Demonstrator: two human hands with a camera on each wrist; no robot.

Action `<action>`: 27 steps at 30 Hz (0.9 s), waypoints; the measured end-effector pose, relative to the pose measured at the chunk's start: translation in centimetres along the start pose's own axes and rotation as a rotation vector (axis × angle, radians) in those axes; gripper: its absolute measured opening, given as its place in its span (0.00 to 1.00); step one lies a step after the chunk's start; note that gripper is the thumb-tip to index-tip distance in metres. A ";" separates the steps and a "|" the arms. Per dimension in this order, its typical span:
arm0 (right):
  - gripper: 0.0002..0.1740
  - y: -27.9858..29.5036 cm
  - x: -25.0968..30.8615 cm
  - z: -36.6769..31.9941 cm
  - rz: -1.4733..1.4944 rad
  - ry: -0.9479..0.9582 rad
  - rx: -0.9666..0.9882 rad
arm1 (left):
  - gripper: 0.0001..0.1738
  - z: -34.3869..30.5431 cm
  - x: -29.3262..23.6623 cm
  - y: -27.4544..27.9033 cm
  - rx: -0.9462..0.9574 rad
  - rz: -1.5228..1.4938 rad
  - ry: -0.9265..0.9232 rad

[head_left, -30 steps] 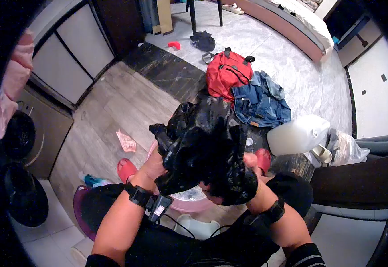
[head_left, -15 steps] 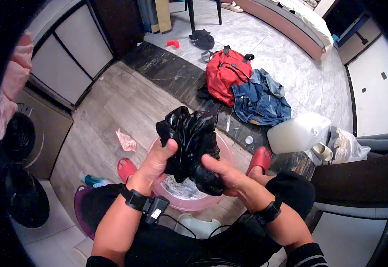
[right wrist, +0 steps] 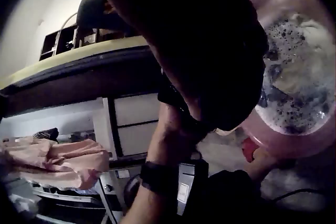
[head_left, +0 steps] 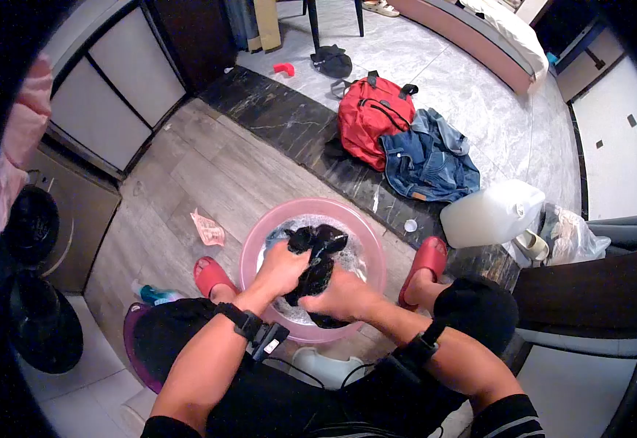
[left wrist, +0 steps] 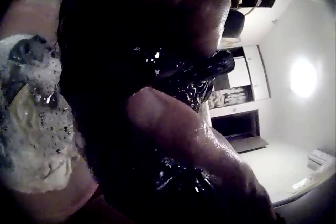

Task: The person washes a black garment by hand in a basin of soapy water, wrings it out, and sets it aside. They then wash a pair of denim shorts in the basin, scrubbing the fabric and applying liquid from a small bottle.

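Observation:
A wet, shiny black garment (head_left: 311,281) is bunched between both hands over a pink basin (head_left: 377,255) of sudsy water. My left hand (head_left: 283,269) grips its left side, fingers curled into the cloth. My right hand (head_left: 342,293) grips the lower right part, its thumb on top. In the left wrist view the wet black cloth (left wrist: 178,176) glistens around a thumb (left wrist: 173,124). Foam and pale cloth (left wrist: 42,140) show in the basin beside it. The right wrist view has the right hand dark, with soapy water (right wrist: 294,98) in the basin behind.
Red slippers (head_left: 428,266) are on the feet either side of the basin. A pink paper (head_left: 207,229) lies on the floor at left. Further off are a red backpack (head_left: 373,120), a denim jacket (head_left: 432,157) and a white plastic jug (head_left: 490,212). A white stool (head_left: 326,367) stands nearer me.
Both hands have come down toward the basin with the black garment. Earlier it was held higher and spread wide; now it is bunched small, and the hands are closer together.

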State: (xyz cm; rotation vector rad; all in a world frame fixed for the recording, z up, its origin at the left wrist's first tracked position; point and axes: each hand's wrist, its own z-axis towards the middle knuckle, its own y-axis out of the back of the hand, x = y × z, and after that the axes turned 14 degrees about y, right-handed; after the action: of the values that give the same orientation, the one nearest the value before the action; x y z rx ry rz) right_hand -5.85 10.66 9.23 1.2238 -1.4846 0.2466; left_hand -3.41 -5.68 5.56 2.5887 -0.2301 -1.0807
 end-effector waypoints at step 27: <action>0.58 -2.8 -11.0 6.2 -0.092 -0.151 0.093 | 0.47 7.4 8.7 -5.5 -0.121 -0.619 0.388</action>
State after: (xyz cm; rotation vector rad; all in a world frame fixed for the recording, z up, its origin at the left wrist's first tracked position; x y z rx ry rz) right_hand -9.46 10.92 -3.20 1.4074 -1.5550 0.1655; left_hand -2.46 -4.63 -7.06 2.7472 0.7440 -0.6932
